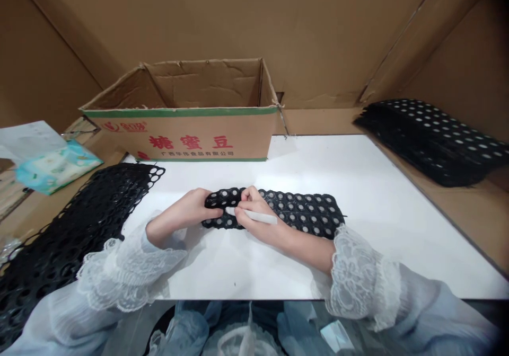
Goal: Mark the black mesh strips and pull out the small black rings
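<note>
A black strip (306, 210) with rows of pale round dots lies flat on the white board in front of me. My left hand (194, 207) grips its left end, thumb on top near the lower rows. In my right hand (256, 215) is a white pen-like tool (260, 217), held as one holds a pen, its tip pointing left at the strip close to my left thumb. The fingers of my right hand cover part of the strip's middle. Whether the tip touches the strip I cannot tell.
An open cardboard box (199, 133) stands behind the board. Black perforated sheets (71, 229) are piled at the left, beside a tissue pack (55, 165). More dotted black strips (433, 139) are stacked at the right. A white board (382, 186) covers the tabletop between them.
</note>
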Demonstrator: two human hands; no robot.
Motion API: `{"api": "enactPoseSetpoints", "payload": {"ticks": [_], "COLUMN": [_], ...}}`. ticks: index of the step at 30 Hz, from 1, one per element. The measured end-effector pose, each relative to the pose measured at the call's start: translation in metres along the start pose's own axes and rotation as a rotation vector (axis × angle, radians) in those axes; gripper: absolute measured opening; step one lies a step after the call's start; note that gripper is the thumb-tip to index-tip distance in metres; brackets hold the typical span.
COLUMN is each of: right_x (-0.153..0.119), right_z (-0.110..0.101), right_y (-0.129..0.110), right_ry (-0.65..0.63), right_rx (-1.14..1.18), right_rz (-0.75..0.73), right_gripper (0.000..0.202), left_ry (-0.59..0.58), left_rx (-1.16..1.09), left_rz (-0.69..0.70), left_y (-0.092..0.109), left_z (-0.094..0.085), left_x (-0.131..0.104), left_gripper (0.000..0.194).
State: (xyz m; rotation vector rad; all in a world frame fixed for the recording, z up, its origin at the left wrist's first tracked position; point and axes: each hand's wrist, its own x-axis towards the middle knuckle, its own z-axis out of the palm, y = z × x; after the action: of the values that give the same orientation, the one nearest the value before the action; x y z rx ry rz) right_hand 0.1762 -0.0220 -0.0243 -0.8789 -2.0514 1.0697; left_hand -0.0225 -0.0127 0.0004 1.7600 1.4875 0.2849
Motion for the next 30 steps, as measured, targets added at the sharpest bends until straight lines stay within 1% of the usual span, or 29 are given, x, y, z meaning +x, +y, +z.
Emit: {"api": "enactPoseSetpoints", "payload": {"ticks": [4,6,8,10,13,17,19,20,22,24,25,27,30], "right_x": [0.001,0.001,0.002,0.003,0.004,0.003,0.004,0.004,0.006,0.007,0.007,0.007,0.007], "right_z": [0.002,0.004,0.005,0.005,0.006,0.007,0.005,0.004,0.002,0.001,0.0,0.001,0.001], "right_y": [-0.001,-0.004,-0.009,-0.014,-0.016,-0.007,-0.004,-0.003,-0.002,-0.003,-0.003,-0.003,-0.003], "right_ry": [0.002,0.005,-0.002,-0.011,0.007,0.1,0.16,0.186,0.224,0.232,0.229,0.225,0.229], "right_rx": [-0.022,-0.074,-0.144,-0.199,-0.219,-0.105,-0.022,0.01,0.044,0.054,0.054,0.057,0.064], "right_rz": [0.01,0.034,0.055,0.071,0.082,0.066,0.099,0.128,0.18,0.191,0.189,0.188,0.173], "right_gripper": [0.031,0.028,0.022,0.018,0.018,0.022,0.026,0.027,0.028,0.027,0.027,0.027,0.028], "left_ry": [0.061,0.086,0.074,0.023,-0.064,-0.206,-0.236,-0.224,-0.151,-0.058,-0.032,-0.03,-0.091], "left_rx": [0.044,0.032,-0.016,-0.087,-0.183,-0.238,-0.281,-0.309,-0.341,-0.349,-0.374,-0.483,-0.705], "left_rz": [0.033,0.054,0.062,0.06,0.061,0.035,0.021,0.018,-0.004,-0.047,-0.065,-0.099,-0.156], "left_y": [-0.002,0.002,0.008,0.014,0.019,0.016,0.013,0.012,0.01,0.009,0.008,0.006,0.001], "left_z": [0.007,0.01,0.011,0.01,0.001,-0.012,-0.015,-0.015,-0.011,-0.006,-0.004,-0.002,-0.003], "left_x": [0.0,-0.001,-0.004,-0.006,-0.008,-0.004,-0.001,0.0,0.002,0.003,0.004,0.005,0.007], "left_gripper": [0.017,0.016,0.014,0.014,0.013,0.019,0.022,0.023,0.024,0.024,0.024,0.022,0.019]}}
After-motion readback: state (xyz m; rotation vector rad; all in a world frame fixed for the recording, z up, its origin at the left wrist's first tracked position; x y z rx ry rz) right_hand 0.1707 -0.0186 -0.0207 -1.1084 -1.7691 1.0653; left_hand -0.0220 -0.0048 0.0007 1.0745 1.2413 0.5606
